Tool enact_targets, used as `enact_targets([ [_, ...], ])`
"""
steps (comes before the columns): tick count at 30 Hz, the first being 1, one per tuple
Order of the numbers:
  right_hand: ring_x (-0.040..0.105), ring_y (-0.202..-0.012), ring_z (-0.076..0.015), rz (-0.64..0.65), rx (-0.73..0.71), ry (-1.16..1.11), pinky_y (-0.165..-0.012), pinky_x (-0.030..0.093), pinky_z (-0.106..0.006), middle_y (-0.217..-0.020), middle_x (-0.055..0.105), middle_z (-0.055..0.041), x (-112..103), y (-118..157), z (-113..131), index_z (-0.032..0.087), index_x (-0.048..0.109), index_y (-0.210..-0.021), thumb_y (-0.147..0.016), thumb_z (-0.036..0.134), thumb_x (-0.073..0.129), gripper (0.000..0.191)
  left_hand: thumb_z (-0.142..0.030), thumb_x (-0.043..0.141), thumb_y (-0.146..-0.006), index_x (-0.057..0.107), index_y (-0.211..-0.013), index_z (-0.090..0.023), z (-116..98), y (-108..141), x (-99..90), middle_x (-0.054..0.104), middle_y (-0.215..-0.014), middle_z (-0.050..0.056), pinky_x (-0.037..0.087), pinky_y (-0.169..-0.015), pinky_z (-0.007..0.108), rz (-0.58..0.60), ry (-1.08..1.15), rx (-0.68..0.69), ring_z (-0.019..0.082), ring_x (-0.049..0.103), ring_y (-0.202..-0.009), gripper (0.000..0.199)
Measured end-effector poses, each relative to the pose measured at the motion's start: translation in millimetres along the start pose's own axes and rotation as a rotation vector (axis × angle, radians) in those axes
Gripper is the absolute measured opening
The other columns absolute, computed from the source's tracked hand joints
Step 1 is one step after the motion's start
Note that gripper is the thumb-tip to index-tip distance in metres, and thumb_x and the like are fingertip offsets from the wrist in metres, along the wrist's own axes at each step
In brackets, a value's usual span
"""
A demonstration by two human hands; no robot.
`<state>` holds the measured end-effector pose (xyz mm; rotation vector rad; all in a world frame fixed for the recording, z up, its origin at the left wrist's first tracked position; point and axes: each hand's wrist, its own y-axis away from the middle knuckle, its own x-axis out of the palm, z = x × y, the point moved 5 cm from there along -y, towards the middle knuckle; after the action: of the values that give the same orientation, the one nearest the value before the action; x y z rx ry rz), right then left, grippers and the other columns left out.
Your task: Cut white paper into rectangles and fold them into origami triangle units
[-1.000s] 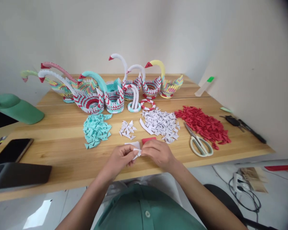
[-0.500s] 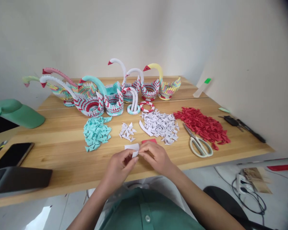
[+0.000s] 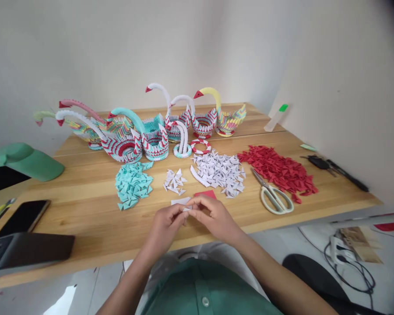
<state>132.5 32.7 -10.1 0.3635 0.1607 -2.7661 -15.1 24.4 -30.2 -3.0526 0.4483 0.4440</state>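
Near the table's front edge, my left hand (image 3: pixel 167 224) and my right hand (image 3: pixel 213 215) meet, both pinching one small white piece of paper (image 3: pixel 187 209). Most of that piece is hidden by my fingers. Just behind them lie a flat white paper (image 3: pixel 180 201) and a red paper (image 3: pixel 206 194). Farther back is a small group of folded white pieces (image 3: pixel 174 181), with a larger white pile (image 3: pixel 221 171) to its right. A teal pile (image 3: pixel 133 184) lies to the left, and a red pile (image 3: pixel 279 169) to the right.
Scissors (image 3: pixel 274 197) lie beside the red pile. Several paper swans (image 3: pixel 124 146) stand at the back, near a red-and-white ring (image 3: pixel 201 146). At the left are a green jug (image 3: pixel 36 162), a phone (image 3: pixel 22 217) and a dark box (image 3: pixel 36 251).
Less of the white piece shows between my fingers, and my fingertips are closer together. The whole view has shifted slightly.
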Motion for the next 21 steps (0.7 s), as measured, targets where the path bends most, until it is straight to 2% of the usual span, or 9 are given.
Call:
enact_targets([
  [4, 0.049, -0.071, -0.0136, -0.021, 0.043, -0.148, -0.065, 0.04, -0.026, -0.075, 0.053, 0.0006, -1.3, 1.1, -5.9, 0.017, 0.065, -0.098, -0.087, 0.033, 0.059, 0.02, -0.038, 0.054, -0.086, 0.06, -0.072, -0.016, 4.9, 4.3, 0.7, 0.052, -0.062, -0.002, 0.035, -0.058, 0.023, -0.037, 0.085, -0.062, 0.013, 0.045, -0.059, 0.026],
  [9, 0.042, -0.064, -0.0108, 0.043, 0.111, -0.21, -0.058, 0.034, -0.024, -0.071, 0.045, 0.0033, 0.5, 3.5, -12.0, 0.017, 0.065, -0.103, -0.085, 0.037, 0.062, 0.028, -0.035, 0.051, -0.088, 0.05, -0.062, -0.017, -3.4, 15.2, 0.0, 0.046, -0.058, -0.003, 0.033, -0.056, 0.022, -0.06, 0.027, -0.016, 0.011, 0.04, -0.058, 0.031],
  [12, 0.039, -0.059, -0.0095, 0.11, 0.142, -0.187, -0.055, 0.03, -0.023, -0.065, 0.041, 0.005, 2.0, 4.7, -10.8, 0.015, 0.064, -0.088, -0.083, 0.04, 0.064, 0.026, -0.033, 0.051, -0.089, 0.051, -0.062, -0.017, -10.5, 20.0, 1.6, 0.045, -0.058, -0.003, 0.033, -0.056, 0.022, -0.038, -0.048, 0.024, 0.011, 0.041, -0.057, 0.031],
  [15, 0.038, -0.055, -0.009, 0.122, 0.172, -0.145, -0.051, 0.026, -0.023, -0.058, 0.041, 0.0059, 0.9, 5.4, -10.3, 0.015, 0.058, -0.071, -0.082, 0.045, 0.065, 0.032, -0.031, 0.055, -0.087, 0.059, -0.071, -0.017, -12.3, 23.6, 2.2, 0.055, -0.063, -0.002, 0.037, -0.059, 0.021, -0.028, -0.03, 0.047, 0.012, 0.049, -0.061, 0.022],
  [18, 0.039, -0.053, -0.0088, 0.106, 0.181, -0.155, -0.051, 0.027, -0.023, -0.056, 0.045, 0.0055, 0.1, 5.5, -9.3, 0.016, 0.055, -0.07, -0.084, 0.048, 0.062, 0.035, -0.027, 0.061, -0.084, 0.067, -0.084, -0.017, -9.9, 25.2, 1.0, 0.065, -0.071, 0.0, 0.042, -0.063, 0.022, -0.037, 0.039, 0.059, 0.014, 0.057, -0.066, 0.012],
  [21, 0.039, -0.052, -0.0089, 0.105, 0.184, -0.168, -0.05, 0.028, -0.023, -0.055, 0.045, 0.0055, 1.6, 4.9, -7.5, 0.016, 0.055, -0.07, -0.085, 0.048, 0.06, 0.035, -0.025, 0.062, -0.083, 0.07, -0.079, -0.018, -8.3, 23.8, -1.4, 0.069, -0.07, 0.001, 0.044, -0.064, 0.022, -0.076, 0.051, 0.089, 0.014, 0.06, -0.066, 0.011],
])
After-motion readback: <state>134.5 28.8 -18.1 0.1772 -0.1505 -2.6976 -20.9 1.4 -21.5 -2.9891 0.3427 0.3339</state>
